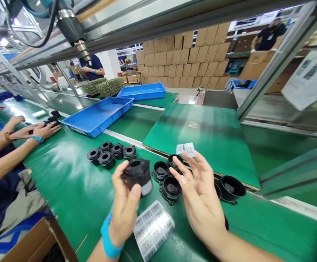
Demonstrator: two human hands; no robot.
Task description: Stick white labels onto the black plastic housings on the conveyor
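Observation:
My left hand is closed around a black round plastic housing, tilted and slightly blurred, with a pale label low on its side. My right hand is raised, its fingers partly spread, with a small white printed label at the fingertips. A second small label shows just left of that one; whether it is held too I cannot tell. Below and between my hands lies a curling sheet of printed labels. Black cup-shaped housings stand beside my right hand, some partly hidden behind it.
Several black housings stand in a group at left. Blue trays lie beyond them, and a green board is ahead. A metal beam crosses overhead. Co-workers' hands rest on the bench at left, near an open carton.

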